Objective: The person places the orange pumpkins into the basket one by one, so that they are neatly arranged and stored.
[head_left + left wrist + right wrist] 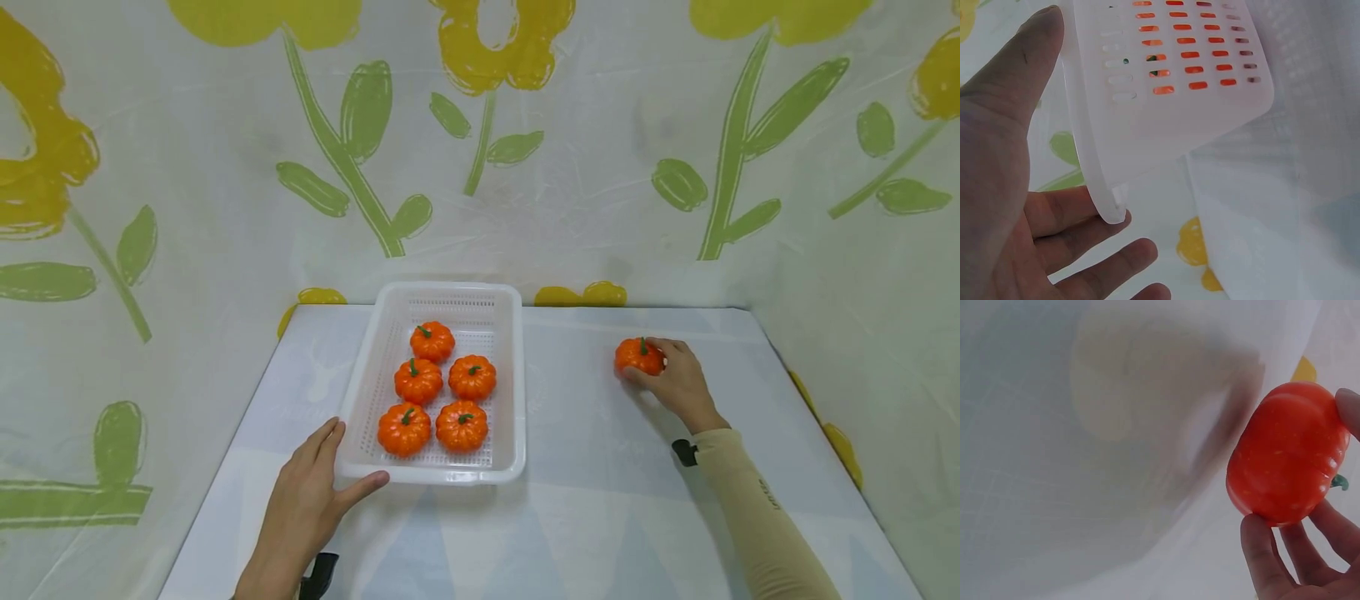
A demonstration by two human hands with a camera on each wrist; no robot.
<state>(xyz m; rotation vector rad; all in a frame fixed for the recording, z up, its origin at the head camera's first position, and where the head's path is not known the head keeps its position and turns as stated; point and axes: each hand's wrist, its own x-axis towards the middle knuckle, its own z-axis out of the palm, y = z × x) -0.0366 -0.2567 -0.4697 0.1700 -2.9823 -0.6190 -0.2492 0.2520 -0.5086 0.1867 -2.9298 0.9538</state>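
Note:
A small orange toy pumpkin [636, 357] with a green stem is pinched between the thumb and fingers of my right hand [682, 387], over the right part of the table. The right wrist view shows the glossy side of this pumpkin [1288, 456], fingers on opposite sides of it. My left hand [311, 492] rests at the near left corner of a white slotted plastic basket [517, 400], fingers fairly straight along the left side and thumb on the near rim. Inside the basket sit several like pumpkins [417, 382], seen through the slots in the left wrist view.
A pale patterned cloth covers the table [570, 517]. Behind it and at both sides hangs a whitish curtain [585, 167] printed with yellow flowers and green leaves. The basket's far end lies near the table's back edge.

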